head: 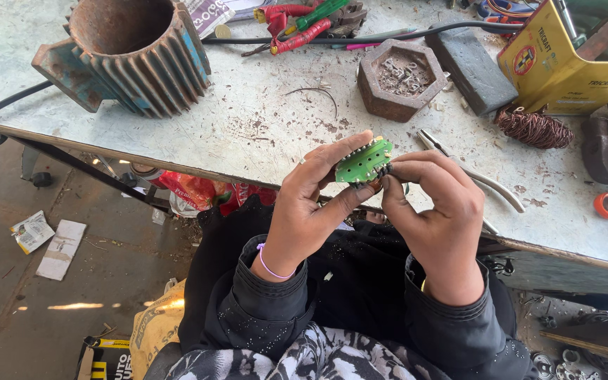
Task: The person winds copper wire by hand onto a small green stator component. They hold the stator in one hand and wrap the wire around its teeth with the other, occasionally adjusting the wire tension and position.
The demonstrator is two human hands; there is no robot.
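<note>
Hands hold one small green circuit board (364,162) between them. Left hand (304,211) pinches its left end, right hand (434,207) its right end; its long side tilts up rightward.

A small green circuit board (364,162) (dotted with tiny metal bumps) sits tilted, pinched between both hands' fingertips.

Bare table (262,127) ahead, between motor housing (135,56) and hexagonal tray (397,79).

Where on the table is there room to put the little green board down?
Bare tabletop lies between the finned metal housing and the hexagonal tray, ahead of the left hand. It is crowded on the right: pliers, copper wire coil, yellow box.
</note>
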